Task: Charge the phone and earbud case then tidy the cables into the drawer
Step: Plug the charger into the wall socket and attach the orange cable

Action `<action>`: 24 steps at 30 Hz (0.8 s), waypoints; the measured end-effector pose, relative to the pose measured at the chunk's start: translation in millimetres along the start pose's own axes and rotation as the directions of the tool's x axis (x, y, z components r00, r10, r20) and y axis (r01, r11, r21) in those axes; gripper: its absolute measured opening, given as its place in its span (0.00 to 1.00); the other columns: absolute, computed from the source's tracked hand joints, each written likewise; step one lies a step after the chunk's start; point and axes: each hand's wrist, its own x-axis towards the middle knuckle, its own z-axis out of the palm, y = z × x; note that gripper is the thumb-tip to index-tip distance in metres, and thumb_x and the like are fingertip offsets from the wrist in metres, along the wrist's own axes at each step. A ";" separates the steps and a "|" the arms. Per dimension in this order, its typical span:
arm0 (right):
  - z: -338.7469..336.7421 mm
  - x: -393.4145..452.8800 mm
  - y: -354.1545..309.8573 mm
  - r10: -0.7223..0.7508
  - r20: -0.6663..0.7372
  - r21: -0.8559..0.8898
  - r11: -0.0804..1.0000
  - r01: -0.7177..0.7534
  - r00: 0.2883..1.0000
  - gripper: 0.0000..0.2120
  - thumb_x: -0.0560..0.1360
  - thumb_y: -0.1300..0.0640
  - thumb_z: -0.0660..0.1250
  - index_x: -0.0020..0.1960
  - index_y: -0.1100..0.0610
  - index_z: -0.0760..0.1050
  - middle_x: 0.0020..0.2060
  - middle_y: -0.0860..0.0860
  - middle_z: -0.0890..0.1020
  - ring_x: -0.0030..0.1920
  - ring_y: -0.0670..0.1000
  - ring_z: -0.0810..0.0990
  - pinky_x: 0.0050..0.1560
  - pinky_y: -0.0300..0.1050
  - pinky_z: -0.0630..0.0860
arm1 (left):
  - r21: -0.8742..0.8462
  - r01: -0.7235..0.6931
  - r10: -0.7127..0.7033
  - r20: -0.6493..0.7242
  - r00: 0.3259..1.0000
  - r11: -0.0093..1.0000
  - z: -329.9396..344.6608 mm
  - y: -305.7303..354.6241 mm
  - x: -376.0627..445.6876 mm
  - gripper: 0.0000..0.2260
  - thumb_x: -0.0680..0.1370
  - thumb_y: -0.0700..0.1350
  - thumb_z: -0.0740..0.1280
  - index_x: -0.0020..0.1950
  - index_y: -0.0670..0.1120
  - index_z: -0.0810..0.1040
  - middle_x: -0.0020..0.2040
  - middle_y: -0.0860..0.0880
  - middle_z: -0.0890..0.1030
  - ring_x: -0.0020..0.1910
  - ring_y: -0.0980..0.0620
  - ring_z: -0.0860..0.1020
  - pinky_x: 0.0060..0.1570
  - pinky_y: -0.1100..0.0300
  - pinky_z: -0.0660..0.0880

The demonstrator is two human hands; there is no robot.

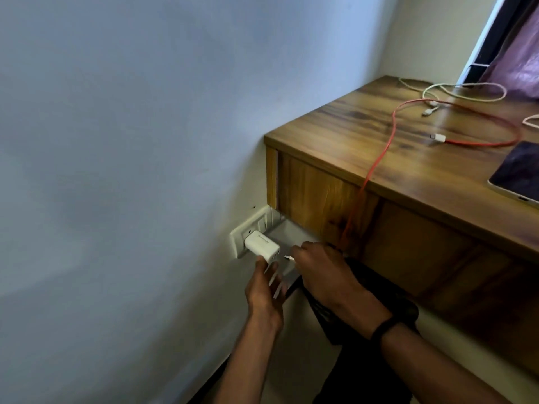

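Note:
A white charger brick [261, 245] sits plugged into the wall socket plate [244, 232] low on the wall. My left hand [267, 282] reaches up from below, its thumb touching the brick's underside and its fingers straight. My right hand [320, 272] pinches the white plug [289, 258] of the red cable [382, 154], its tip a short gap from the brick's ports. The red cable runs up over the desk edge to a white connector [438, 137] on the desk top [350, 123]. A phone [517, 172] lies at the desk's right.
A white cable [463, 91] lies coiled at the back of the desk, beside a dark red curtain [522, 62]. A wooden drawer front [315, 196] hangs under the desk top near the socket. The pale wall fills the left; dark fabric lies below my right wrist.

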 end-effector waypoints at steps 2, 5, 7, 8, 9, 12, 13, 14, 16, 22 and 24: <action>17.5 7.5 2.0 0.011 -0.013 0.086 0.996 -0.010 1.000 0.10 0.82 0.60 0.66 0.62 0.55 0.78 0.54 0.54 0.82 0.54 0.54 0.82 0.43 0.39 0.67 | -0.027 -0.032 0.032 0.021 0.999 0.999 2.2 4.0 4.7 0.19 0.81 0.55 0.67 0.68 0.46 0.78 0.57 0.47 0.85 0.59 0.46 0.81 0.58 0.51 0.77; 30.8 15.3 -1.5 0.058 -0.025 0.181 0.982 -0.052 0.998 0.08 0.82 0.58 0.67 0.60 0.56 0.79 0.53 0.54 0.83 0.53 0.53 0.83 0.44 0.38 0.68 | -0.038 -0.062 0.063 0.030 0.998 0.997 3.4 8.7 8.1 0.18 0.79 0.53 0.72 0.65 0.45 0.80 0.54 0.46 0.86 0.57 0.46 0.83 0.60 0.50 0.79; 34.5 18.1 -2.3 0.093 -0.037 0.231 0.969 -0.082 0.995 0.08 0.82 0.58 0.66 0.59 0.57 0.80 0.53 0.55 0.84 0.53 0.54 0.83 0.45 0.39 0.70 | -0.015 -0.063 0.063 0.020 0.998 0.998 4.8 9.0 11.2 0.18 0.78 0.50 0.73 0.64 0.43 0.80 0.53 0.46 0.86 0.55 0.46 0.84 0.59 0.50 0.80; 35.1 18.6 -2.4 0.106 -0.045 0.241 0.966 -0.092 0.993 0.08 0.82 0.58 0.67 0.60 0.57 0.80 0.53 0.55 0.84 0.54 0.54 0.84 0.46 0.40 0.72 | -0.004 -0.065 0.065 0.016 0.998 0.998 4.8 8.6 13.2 0.18 0.78 0.49 0.74 0.64 0.43 0.81 0.53 0.45 0.87 0.55 0.46 0.84 0.60 0.49 0.80; 34.8 18.7 -2.5 0.115 -0.055 0.248 0.964 -0.098 0.992 0.09 0.82 0.58 0.67 0.60 0.58 0.80 0.54 0.55 0.85 0.55 0.54 0.84 0.47 0.40 0.74 | 0.002 -0.069 0.069 0.012 0.998 0.998 4.5 8.2 14.4 0.17 0.78 0.49 0.74 0.64 0.43 0.81 0.54 0.45 0.86 0.56 0.46 0.84 0.61 0.48 0.79; 33.1 18.5 0.1 0.132 -0.075 0.270 0.957 -0.107 0.988 0.10 0.82 0.57 0.66 0.61 0.58 0.80 0.55 0.55 0.85 0.56 0.53 0.83 0.47 0.38 0.70 | 0.012 -0.091 0.091 0.003 0.996 0.996 5.2 7.2 14.8 0.17 0.77 0.49 0.74 0.63 0.44 0.81 0.55 0.45 0.86 0.56 0.47 0.84 0.63 0.48 0.79; 32.1 18.2 0.4 0.138 -0.082 0.276 0.955 -0.110 0.987 0.09 0.82 0.57 0.66 0.60 0.58 0.80 0.55 0.55 0.84 0.56 0.53 0.83 0.46 0.37 0.69 | 0.012 -0.096 0.096 -0.001 0.995 0.995 5.8 7.1 14.4 0.16 0.77 0.49 0.74 0.63 0.44 0.81 0.55 0.45 0.86 0.56 0.47 0.84 0.63 0.48 0.79; 31.6 18.5 0.3 0.141 -0.087 0.289 0.951 -0.111 0.986 0.09 0.82 0.57 0.66 0.60 0.58 0.80 0.55 0.55 0.85 0.55 0.53 0.83 0.46 0.37 0.68 | 0.013 -0.102 0.102 -0.005 0.995 0.995 6.2 7.0 14.4 0.16 0.78 0.49 0.74 0.62 0.44 0.81 0.55 0.45 0.86 0.56 0.47 0.84 0.62 0.48 0.79; 31.2 18.3 -0.6 0.145 -0.082 0.307 0.945 -0.113 0.986 0.09 0.82 0.57 0.66 0.60 0.59 0.80 0.54 0.55 0.85 0.55 0.53 0.83 0.46 0.37 0.69 | 0.005 -0.106 0.106 -0.014 0.994 0.994 7.4 6.2 13.2 0.15 0.78 0.48 0.73 0.62 0.44 0.81 0.55 0.45 0.86 0.55 0.47 0.84 0.60 0.50 0.80; 33.7 18.6 -2.6 0.156 -0.075 0.333 0.935 -0.122 0.985 0.09 0.82 0.58 0.67 0.58 0.59 0.81 0.53 0.55 0.85 0.54 0.53 0.84 0.46 0.37 0.72 | -0.001 -0.112 0.112 -0.020 0.993 0.994 8.7 4.0 13.7 0.10 0.78 0.48 0.73 0.57 0.46 0.81 0.55 0.45 0.86 0.55 0.47 0.84 0.55 0.53 0.80; 34.5 20.6 -3.1 0.160 -0.073 0.338 0.933 -0.127 0.984 0.08 0.81 0.58 0.67 0.58 0.59 0.81 0.52 0.55 0.85 0.54 0.54 0.84 0.48 0.40 0.76 | -0.005 -0.118 0.118 -0.021 0.993 0.993 8.6 3.8 14.1 0.12 0.78 0.48 0.73 0.60 0.45 0.81 0.54 0.45 0.86 0.55 0.47 0.84 0.52 0.54 0.80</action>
